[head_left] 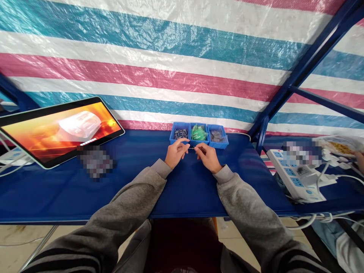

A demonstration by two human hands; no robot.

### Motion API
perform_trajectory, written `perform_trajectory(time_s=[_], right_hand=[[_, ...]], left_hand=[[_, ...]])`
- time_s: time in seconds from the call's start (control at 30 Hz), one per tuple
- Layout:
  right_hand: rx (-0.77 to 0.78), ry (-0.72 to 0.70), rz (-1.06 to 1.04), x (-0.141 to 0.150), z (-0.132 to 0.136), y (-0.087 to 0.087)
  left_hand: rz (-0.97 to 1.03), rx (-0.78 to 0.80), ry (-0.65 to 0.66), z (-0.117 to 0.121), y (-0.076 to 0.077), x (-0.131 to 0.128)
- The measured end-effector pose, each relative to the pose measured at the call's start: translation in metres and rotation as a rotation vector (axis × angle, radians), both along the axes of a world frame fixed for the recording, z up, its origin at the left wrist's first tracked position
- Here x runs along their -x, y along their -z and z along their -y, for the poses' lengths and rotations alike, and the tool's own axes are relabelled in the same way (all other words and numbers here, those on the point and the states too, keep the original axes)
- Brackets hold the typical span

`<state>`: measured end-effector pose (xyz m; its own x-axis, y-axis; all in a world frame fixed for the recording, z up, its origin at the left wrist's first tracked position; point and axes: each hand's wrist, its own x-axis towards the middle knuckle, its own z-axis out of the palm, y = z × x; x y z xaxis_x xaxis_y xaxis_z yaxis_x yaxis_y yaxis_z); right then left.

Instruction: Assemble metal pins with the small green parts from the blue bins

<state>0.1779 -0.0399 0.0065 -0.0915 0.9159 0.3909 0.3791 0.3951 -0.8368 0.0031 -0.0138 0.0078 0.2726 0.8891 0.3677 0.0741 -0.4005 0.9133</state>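
My left hand (176, 152) and my right hand (207, 156) meet over the blue table (71, 189), just in front of three small blue bins. Both hands are pinched, fingertips nearly touching, on a tiny thin part (192, 148) that I cannot make out. The left bin (179, 133) holds small dark metal pieces, the middle bin (198, 132) holds green pieces, and the right bin (217, 135) holds greyish pieces. Grey sleeves cover both forearms.
A tablet (57, 129) with a lit orange screen leans at the left, with white cables beside it. A white power strip (295, 174) with plugs lies at the right. A striped tarp forms the back wall. Another person's hand (360, 161) shows at the far right edge.
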Motion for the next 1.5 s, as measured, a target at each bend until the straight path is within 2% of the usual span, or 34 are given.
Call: perform_trajectory(time_s=[0.4,0.63,0.87,1.07,1.37,1.5], right_hand=[[-0.007,0.028,-0.056,-0.0002,0.0005,-0.001],[-0.005,-0.044,-0.019,0.0018,0.0013,-0.0003],[-0.003,0.023,0.003,-0.0001,-0.0012,0.0019],[-0.023,0.025,0.016,-0.001,-0.0011,0.0018],[-0.001,0.086,-0.019,-0.0016,-0.0022,0.0023],[0.001,0.096,-0.045,-0.0015,-0.0023,0.0019]], left_hand=[[-0.075,-0.023,-0.053,-0.0024,0.0,-0.001],[-0.103,-0.047,-0.094,-0.0033,0.002,-0.0003],[-0.02,-0.006,-0.043,-0.0014,0.0017,-0.0024],[0.03,-0.039,-0.056,-0.001,0.0012,-0.0024],[0.077,0.042,0.079,-0.0007,0.002,-0.0035],[-0.01,-0.004,0.055,-0.0008,0.0004,-0.0011]])
